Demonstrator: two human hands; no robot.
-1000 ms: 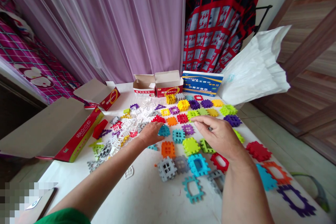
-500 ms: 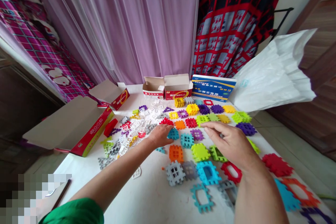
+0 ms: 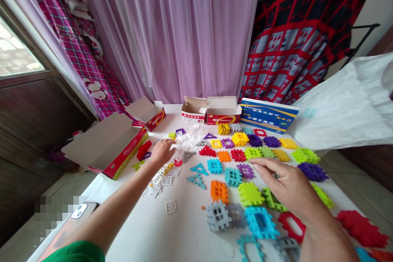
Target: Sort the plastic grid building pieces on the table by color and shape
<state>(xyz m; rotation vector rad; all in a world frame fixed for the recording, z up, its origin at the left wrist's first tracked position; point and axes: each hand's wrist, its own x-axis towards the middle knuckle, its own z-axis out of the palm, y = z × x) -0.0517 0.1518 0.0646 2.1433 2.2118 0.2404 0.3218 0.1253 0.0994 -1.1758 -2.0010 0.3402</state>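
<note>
My left hand (image 3: 162,151) reaches over the left part of a pile of small white window pieces (image 3: 176,155); its fingertips rest at the pile, and whatever they hold is hidden. Over the right side hangs my right hand (image 3: 273,174), fingers bent together near a purple window block (image 3: 246,171) and a lime block (image 3: 251,194); what it holds, if anything, is too small to name. Between the hands lie teal triangular pieces (image 3: 196,181), a blue block (image 3: 215,166), an orange window block (image 3: 219,191) and a grey window block (image 3: 219,215).
Open cardboard boxes stand at the left (image 3: 123,151) and back (image 3: 223,116), beside a blue box (image 3: 268,115). A white bag (image 3: 346,104) is at the right. A phone (image 3: 81,213) lies at the near left edge. Several more coloured blocks cover the right side.
My left hand has moved left, from beside the blue block to the white pile, uncovering teal triangles. My right hand stays over the right-hand blocks. The camera view has shifted left.
</note>
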